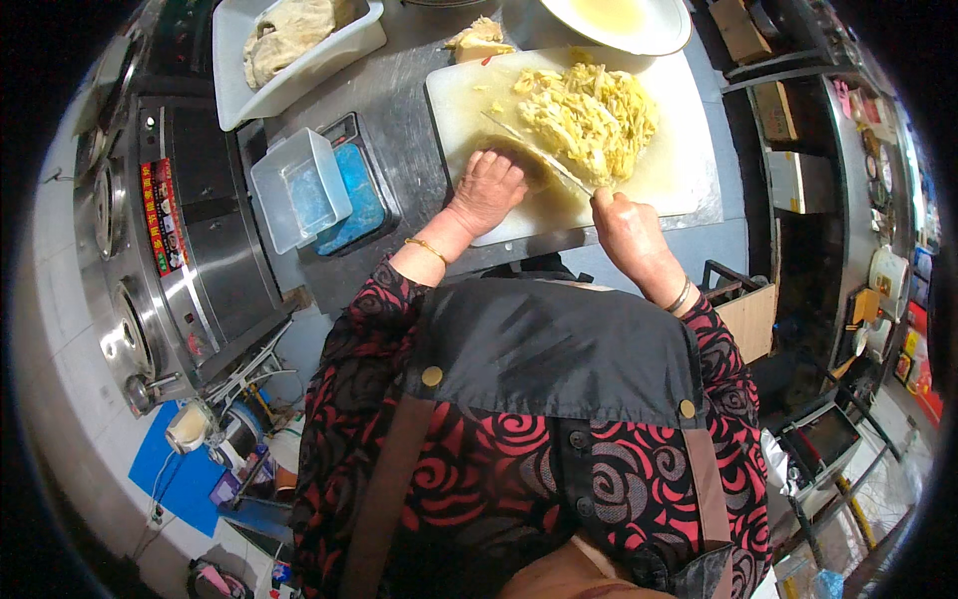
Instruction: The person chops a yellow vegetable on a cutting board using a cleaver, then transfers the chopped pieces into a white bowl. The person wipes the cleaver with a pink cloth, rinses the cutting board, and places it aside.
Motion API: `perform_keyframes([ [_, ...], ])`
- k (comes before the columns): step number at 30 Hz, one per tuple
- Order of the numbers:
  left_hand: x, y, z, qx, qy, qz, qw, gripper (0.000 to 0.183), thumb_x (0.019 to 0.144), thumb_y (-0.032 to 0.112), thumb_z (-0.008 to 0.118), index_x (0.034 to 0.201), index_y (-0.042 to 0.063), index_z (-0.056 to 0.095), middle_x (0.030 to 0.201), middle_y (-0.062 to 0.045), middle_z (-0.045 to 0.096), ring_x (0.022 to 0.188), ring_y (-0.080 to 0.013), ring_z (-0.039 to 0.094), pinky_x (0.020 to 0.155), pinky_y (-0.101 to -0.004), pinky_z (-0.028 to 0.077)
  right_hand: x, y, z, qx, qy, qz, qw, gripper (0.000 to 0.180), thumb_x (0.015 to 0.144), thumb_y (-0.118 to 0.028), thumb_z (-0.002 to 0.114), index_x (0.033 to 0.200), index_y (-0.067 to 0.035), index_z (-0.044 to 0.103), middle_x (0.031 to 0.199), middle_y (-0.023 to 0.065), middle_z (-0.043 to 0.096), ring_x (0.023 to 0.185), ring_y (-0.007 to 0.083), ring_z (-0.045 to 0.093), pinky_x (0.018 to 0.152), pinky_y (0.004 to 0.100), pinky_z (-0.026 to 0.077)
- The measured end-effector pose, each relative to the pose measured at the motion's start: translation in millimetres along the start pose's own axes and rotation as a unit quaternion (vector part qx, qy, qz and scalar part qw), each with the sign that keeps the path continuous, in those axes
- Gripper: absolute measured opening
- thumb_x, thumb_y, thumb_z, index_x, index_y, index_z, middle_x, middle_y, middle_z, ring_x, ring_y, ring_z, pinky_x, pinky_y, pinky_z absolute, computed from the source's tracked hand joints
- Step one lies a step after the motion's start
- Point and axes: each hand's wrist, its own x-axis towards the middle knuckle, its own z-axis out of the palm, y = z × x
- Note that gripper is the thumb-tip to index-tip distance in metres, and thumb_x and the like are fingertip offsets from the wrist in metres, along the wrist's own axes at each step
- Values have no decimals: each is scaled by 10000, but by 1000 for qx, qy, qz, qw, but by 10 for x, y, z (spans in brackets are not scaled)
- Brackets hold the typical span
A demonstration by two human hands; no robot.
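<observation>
My right hand (627, 228) is closed on the handle of a kitchen knife (550, 160), whose blade points up and left across the white cutting board (673, 180). Just right of the blade lies a heap of chopped yellow-green leafy vegetable (591, 120), perhaps pickled cabbage. My left hand (490, 191) rests with curled fingers at the board's near left part, left of the blade; whether anything is under its fingers cannot be told. A pale uncut piece (479, 41) of something like the vegetable lies at the board's far left edge.
Left of the board, a clear plastic container (288, 202) sits partly on a blue-topped kitchen scale (359, 187). A white tub (329, 64) with a cloth (288, 37) stands farther back. A large bowl (670, 46) of yellowish liquid is at the board's far edge. Steel cooking equipment (232, 224) stands at left.
</observation>
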Motion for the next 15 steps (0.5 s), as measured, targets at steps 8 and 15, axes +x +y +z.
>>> perform_keyframes([
  [8,-36,-114,28,38,42,108,993,210,683,192,623,827,87,512,846,-105,457,826,-302,430,779,-434,391,86,-11,-109,-52,-34,-44,997,48,736,-19,501,749,-26,455,592,166,542,545,345,586,483,418,472],
  [15,-85,-173,100,-84,38,16,996,287,684,200,609,932,93,513,928,-106,485,883,-315,440,802,-431,381,204,75,-103,-10,-71,-71,995,30,742,-19,488,760,-27,466,580,167,560,569,337,593,508,423,474],
])
